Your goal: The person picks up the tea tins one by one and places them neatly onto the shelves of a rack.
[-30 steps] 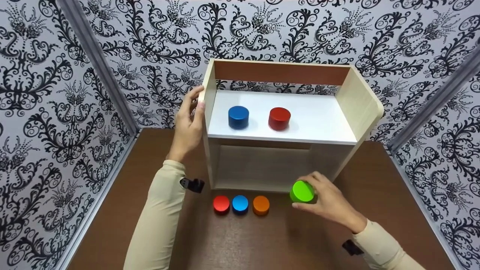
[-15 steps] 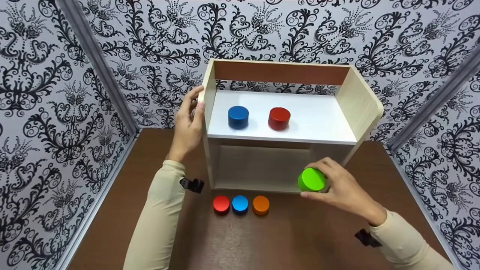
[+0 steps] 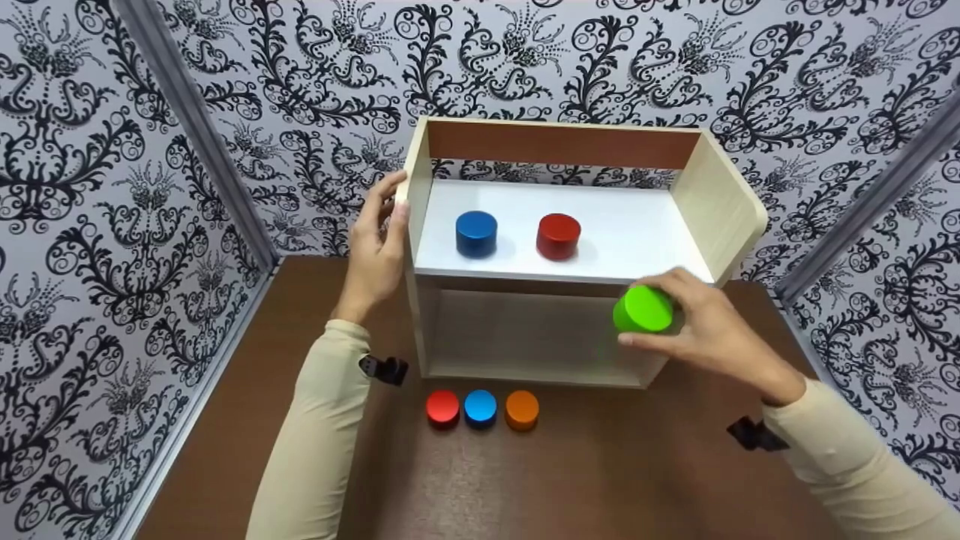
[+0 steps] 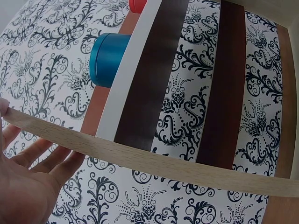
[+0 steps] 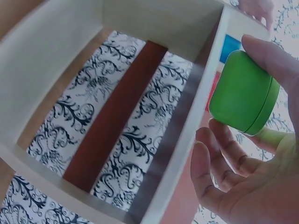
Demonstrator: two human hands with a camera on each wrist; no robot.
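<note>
one green canister (image 3: 645, 308) in right hand (image 3: 705, 326)

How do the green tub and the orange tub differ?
The green tub is held in the right hand; the orange tub stands on the brown table. The green tub is tilted; the orange tub is upright. Both are short, smooth cylinders.

A green cylinder (image 3: 642, 309), seamed near one end, is held tilted in the right hand (image 3: 709, 326), near the right front of a pale wooden two-tier shelf unit (image 3: 718, 210). The left hand (image 3: 377, 251) grips the unit's left panel (image 3: 418, 176). A dark blue cylinder (image 3: 476, 234) and a dark red cylinder (image 3: 558, 237) stand upright, apart, on its white board (image 3: 630, 232); in front, a bright red cylinder (image 3: 442, 409), a light-blue cylinder (image 3: 480, 409) and an orange cylinder (image 3: 522, 410) form a row.
</note>
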